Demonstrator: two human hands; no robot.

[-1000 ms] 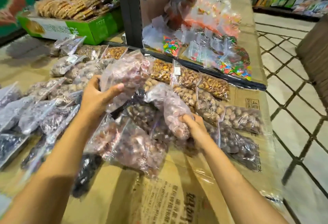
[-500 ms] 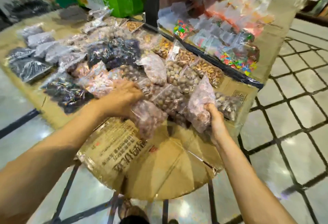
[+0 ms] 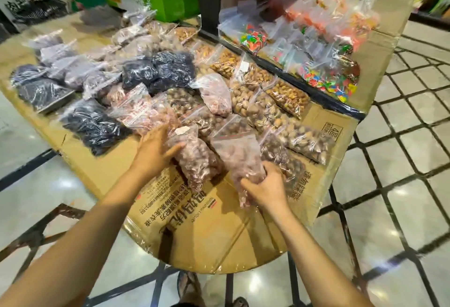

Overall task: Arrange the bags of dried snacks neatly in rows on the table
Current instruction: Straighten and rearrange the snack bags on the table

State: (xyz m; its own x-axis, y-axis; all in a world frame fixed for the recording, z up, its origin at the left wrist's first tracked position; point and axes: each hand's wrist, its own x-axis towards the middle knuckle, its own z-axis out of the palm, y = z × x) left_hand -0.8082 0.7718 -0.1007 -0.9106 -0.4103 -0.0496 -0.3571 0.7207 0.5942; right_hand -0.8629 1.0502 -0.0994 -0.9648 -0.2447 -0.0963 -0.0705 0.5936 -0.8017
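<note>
The left hand rests with fingers spread against a pinkish snack bag near the table's front edge. The right hand pinches a second pinkish bag just beside it, on cardboard printed "WASHING LIQUID".

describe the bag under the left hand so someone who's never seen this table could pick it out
Start at the cardboard-covered table and go to its near edge, where two pinkish bags lie side by side. The target bag is the left one, with the left hand resting on its side. Unlike its neighbour, gripped by the right hand, it has a small white label near its top.
</note>
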